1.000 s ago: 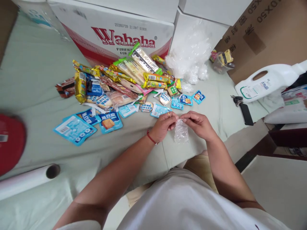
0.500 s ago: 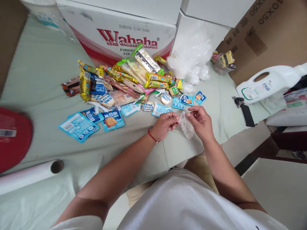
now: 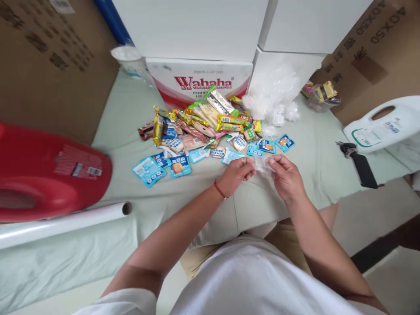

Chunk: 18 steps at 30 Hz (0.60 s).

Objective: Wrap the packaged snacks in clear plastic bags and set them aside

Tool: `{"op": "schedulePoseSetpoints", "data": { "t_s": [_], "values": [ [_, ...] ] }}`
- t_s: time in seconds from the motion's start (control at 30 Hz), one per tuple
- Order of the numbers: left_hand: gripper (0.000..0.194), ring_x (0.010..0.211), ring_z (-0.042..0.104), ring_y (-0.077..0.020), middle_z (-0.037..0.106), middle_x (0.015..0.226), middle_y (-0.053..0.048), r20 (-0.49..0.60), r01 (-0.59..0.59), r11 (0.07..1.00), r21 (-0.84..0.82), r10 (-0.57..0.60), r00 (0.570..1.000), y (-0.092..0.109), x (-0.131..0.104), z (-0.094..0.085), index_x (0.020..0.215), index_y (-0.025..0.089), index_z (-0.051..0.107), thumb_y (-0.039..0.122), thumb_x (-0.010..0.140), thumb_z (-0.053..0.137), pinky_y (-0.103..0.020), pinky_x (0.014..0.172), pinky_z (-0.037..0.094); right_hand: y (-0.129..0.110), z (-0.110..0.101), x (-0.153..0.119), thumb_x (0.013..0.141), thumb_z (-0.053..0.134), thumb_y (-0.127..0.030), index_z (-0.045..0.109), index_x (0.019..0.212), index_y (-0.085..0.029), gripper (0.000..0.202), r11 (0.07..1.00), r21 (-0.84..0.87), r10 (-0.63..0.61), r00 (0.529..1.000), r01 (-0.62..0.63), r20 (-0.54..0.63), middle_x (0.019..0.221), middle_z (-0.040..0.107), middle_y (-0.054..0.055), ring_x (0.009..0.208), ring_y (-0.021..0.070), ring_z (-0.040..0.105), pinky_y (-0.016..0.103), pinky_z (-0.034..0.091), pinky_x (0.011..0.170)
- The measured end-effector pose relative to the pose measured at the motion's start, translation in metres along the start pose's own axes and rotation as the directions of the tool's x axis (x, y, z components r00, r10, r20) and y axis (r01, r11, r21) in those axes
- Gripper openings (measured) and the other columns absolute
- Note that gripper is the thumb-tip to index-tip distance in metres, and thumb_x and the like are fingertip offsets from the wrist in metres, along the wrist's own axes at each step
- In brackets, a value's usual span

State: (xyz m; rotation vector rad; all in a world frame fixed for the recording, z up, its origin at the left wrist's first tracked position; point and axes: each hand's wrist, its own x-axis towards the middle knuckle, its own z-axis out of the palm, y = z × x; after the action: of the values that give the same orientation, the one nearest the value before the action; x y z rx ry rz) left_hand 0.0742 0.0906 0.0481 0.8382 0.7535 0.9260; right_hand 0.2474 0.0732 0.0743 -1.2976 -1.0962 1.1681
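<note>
A small clear plastic bag [image 3: 263,165] is stretched between my two hands over the front of the cloth-covered table. My left hand [image 3: 236,176], with a red string on its wrist, pinches the bag's left side. On the other side, the thumb and fingers of my right hand [image 3: 286,177] are closed on the bag's right edge. Just beyond my hands lie blue snack packets [image 3: 266,145] and a pile of wrapped snacks with yellow sticks [image 3: 229,123]. Behind them a heap of clear bags [image 3: 274,94] rests against the white boxes.
A Wahaha box [image 3: 203,81] stands behind the snacks. At the left are a red jug [image 3: 78,175] and a white roll [image 3: 65,222]. A white bottle [image 3: 380,127], keys and a black phone-like object [image 3: 364,170] lie at the right, near a small tub [image 3: 323,98].
My right hand has closed on the bag, which it was beside with fingers apart. The bag, hanging before, is now pulled between both hands. The camera view has shifted, showing more at the left.
</note>
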Motion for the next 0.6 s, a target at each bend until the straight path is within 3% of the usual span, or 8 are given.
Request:
{"op": "schedulePoseSetpoints", "data": {
  "t_s": [0.1, 0.2, 0.33, 0.43, 0.5, 0.6],
  "values": [
    [0.036, 0.051, 0.046, -0.0058, 0.063, 0.066, 0.0, -0.007, 0.059, 0.998, 0.016, -0.059, 0.998, 0.004, -0.022, -0.011, 0.074, 0.017, 0.061, 0.045, 0.072, 0.082, -0.022, 0.052, 0.03, 0.001, -0.007, -0.001, 0.076, 0.081, -0.054, 0.06, 0.083, -0.024, 0.037, 0.998, 0.041, 0.055, 0.996, -0.052, -0.068, 0.07, 0.054, -0.004, 0.061, 0.0131, 0.047, 0.027, 0.042, 0.058],
    [0.04, 0.051, 0.046, -0.0061, 0.062, 0.063, 0.0, -0.04, 0.124, 0.992, -0.015, -0.125, 0.991, 0.003, -0.045, -0.028, 0.076, 0.015, 0.064, 0.046, 0.067, 0.088, -0.021, 0.051, 0.03, 0.008, -0.012, -0.007, 0.076, 0.08, -0.053, 0.062, 0.081, -0.023, 0.036, 0.993, -0.075, 0.088, 0.993, -0.094, -0.078, 0.06, 0.048, -0.006, 0.053, 0.0112, 0.037, 0.026, 0.03, 0.05],
    [0.051, 0.058, 0.054, -0.0083, 0.065, 0.073, 0.0, -0.208, 0.08, 0.993, -0.085, -0.096, 0.973, -0.006, -0.063, -0.039, 0.08, 0.016, 0.065, 0.056, 0.063, 0.091, -0.019, 0.051, 0.037, 0.018, -0.01, -0.017, 0.078, 0.077, -0.053, 0.064, 0.081, -0.022, 0.034, 0.984, -0.119, 0.127, 0.99, -0.134, -0.062, 0.057, 0.047, -0.006, 0.051, 0.0111, 0.036, 0.027, 0.028, 0.049],
    [0.064, 0.085, 0.066, -0.0155, 0.069, 0.101, -0.004, -0.368, 0.045, 0.98, -0.194, -0.115, 0.923, -0.015, -0.072, -0.023, 0.101, 0.021, 0.064, 0.071, 0.066, 0.085, -0.023, 0.062, 0.052, 0.02, -0.003, -0.022, 0.079, 0.075, -0.051, 0.063, 0.083, -0.022, 0.032, 0.989, -0.092, 0.099, 0.983, -0.114, -0.154, 0.058, 0.048, -0.006, 0.052, 0.0119, 0.037, 0.027, 0.03, 0.049],
    [0.07, 0.097, 0.067, -0.019, 0.068, 0.111, -0.004, -0.411, 0.061, 0.973, -0.221, -0.15, 0.899, -0.022, -0.077, -0.006, 0.113, 0.025, 0.061, 0.07, 0.065, 0.086, -0.028, 0.07, 0.056, 0.02, 0.002, -0.024, 0.081, 0.073, -0.051, 0.062, 0.084, -0.023, 0.03, 0.995, -0.057, 0.069, 0.974, -0.083, -0.216, 0.059, 0.047, -0.007, 0.053, 0.012, 0.038, 0.027, 0.031, 0.05],
    [0.059, 0.082, 0.065, -0.0159, 0.068, 0.096, -0.002, -0.392, 0.078, 0.987, -0.141, -0.128, 0.911, -0.032, -0.079, 0.015, 0.107, 0.022, 0.062, 0.057, 0.068, 0.089, -0.025, 0.065, 0.051, 0.021, 0.007, -0.022, 0.081, 0.073, -0.05, 0.062, 0.084, -0.023, 0.03, 0.998, -0.031, 0.053, 0.969, -0.062, -0.243, 0.059, 0.045, -0.007, 0.053, 0.0119, 0.038, 0.027, 0.031, 0.05]
  ]
}}
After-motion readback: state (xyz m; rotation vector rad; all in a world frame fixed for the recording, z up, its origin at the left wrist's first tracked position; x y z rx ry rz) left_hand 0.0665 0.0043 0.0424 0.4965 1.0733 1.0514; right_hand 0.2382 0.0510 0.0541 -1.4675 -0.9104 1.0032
